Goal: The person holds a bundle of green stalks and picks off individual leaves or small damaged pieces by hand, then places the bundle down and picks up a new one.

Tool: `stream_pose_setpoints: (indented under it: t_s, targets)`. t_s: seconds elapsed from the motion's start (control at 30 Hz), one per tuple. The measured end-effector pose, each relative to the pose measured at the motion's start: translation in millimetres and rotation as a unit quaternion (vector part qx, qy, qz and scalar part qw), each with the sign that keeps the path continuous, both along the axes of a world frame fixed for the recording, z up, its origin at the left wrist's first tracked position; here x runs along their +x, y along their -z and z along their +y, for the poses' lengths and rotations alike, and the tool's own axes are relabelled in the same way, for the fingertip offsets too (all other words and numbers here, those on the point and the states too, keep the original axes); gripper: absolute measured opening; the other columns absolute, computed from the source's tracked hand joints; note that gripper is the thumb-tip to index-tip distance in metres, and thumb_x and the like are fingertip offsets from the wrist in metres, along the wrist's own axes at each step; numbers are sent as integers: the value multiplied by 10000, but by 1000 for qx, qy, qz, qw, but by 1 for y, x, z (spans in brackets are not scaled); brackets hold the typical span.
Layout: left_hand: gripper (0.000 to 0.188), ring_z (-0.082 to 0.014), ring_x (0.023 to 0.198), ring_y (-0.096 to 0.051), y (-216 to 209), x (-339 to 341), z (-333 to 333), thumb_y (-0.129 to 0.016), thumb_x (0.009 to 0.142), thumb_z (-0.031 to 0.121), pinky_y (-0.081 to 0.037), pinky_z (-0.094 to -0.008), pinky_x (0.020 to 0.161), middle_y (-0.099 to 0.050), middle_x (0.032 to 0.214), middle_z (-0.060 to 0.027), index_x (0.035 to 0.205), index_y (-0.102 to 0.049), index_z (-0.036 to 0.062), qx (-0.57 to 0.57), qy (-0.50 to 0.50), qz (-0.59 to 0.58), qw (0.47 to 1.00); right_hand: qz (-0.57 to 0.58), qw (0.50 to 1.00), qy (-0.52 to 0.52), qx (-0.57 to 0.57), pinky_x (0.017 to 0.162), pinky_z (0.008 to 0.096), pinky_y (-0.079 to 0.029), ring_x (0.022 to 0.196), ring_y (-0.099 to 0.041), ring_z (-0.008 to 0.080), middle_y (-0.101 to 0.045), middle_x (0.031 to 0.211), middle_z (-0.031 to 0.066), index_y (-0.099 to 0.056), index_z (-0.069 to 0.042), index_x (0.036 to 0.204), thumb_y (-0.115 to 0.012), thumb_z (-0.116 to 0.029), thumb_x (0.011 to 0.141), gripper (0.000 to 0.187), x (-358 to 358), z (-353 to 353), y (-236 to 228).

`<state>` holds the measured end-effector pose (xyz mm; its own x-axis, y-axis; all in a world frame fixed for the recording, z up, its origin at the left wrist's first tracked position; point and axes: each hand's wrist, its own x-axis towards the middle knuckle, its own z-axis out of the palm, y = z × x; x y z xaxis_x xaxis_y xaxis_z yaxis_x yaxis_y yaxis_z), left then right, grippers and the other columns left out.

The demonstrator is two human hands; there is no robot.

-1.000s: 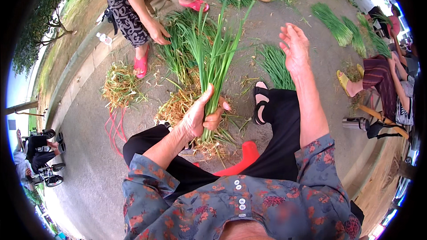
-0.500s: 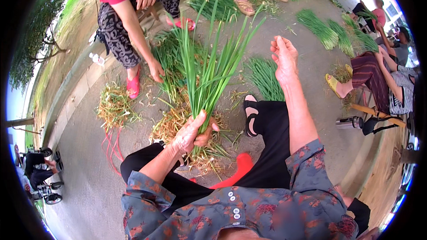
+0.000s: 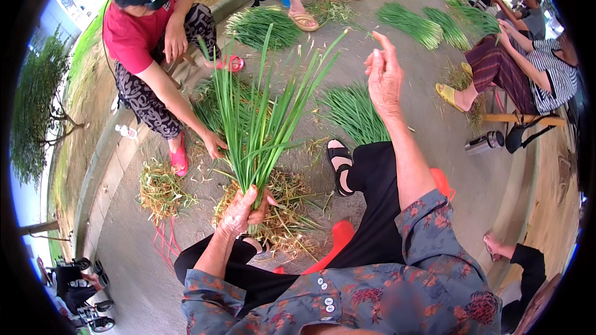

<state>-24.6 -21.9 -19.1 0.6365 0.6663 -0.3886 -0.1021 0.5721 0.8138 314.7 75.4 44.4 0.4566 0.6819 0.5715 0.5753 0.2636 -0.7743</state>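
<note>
L grip (image 3: 243,212) clasps greens (image 3: 259,133) over straw pile (image 3: 290,214), R grip (image 3: 385,80) empty, loose right of it; prob. mid-cleaning, next needing R pinch.

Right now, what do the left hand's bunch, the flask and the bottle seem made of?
Bunch: fresh plant leaves, smooth, from the long green blades. Flask: probably smooth metal, given its silvery sheen. Bottle: likely clear plastic, since it looks see-through.

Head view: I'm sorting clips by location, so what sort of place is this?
Probably an outdoor paved path or yard: grey pavement edged by a pale curved kerb, a leafy green tree beyond it, and long, thin green stalks heaped on the ground.
</note>
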Motion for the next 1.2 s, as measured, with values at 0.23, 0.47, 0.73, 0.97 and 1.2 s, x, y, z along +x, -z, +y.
stream_pose_setpoints:
  t_s: [0.23, 0.47, 0.73, 0.97, 1.2]
  targets:
    - [634, -52, 325, -230, -1, 4, -1, -487, 790, 609, -170, -222, 340, -302, 414, 40, 822, -578, -18, 14, 27, 11, 999, -192, 981, -16, -36, 588, 361, -453, 634, -564, 279, -602, 795, 80, -483, -209, 1186, -433, -115, 890, 314, 10, 2, 1]
    - [639, -49, 327, -227, -4, 1, 2, -478, 797, 609, -162, -222, 346, -299, 412, 44, 823, -570, -24, 34, 34, 14, 999, -337, 940, 39, -35, 578, 394, -452, 684, -588, 280, -593, 742, 73, -513, -133, 936, -453, -165, 882, 87, 28, 7, 14]
    - [673, -53, 314, -228, -7, -3, 4, -488, 763, 647, -161, -221, 324, -297, 402, 44, 836, -570, -17, 48, 22, 57, 997, -244, 954, 120, -125, 563, 430, -434, 647, -595, 319, -599, 656, 98, -497, -91, 877, -468, -219, 882, 131, 16, 11, 18]
    - [642, -50, 343, -262, -7, -3, 4, -519, 778, 606, -188, -220, 351, -333, 431, 37, 831, -551, -33, 33, 53, 99, 993, -138, 981, 129, -47, 562, 399, -456, 626, -599, 303, -609, 679, 112, -538, -62, 865, -478, -185, 874, 137, 22, 13, 17]
    - [607, -49, 364, -275, -4, 0, 3, -556, 757, 596, -191, -224, 368, -343, 451, 47, 794, -607, -8, 35, 104, 152, 982, -84, 994, -68, -31, 529, 349, -442, 553, -574, 246, -568, 609, 88, -558, -121, 1001, -486, -100, 861, 160, -6, 10, 6]
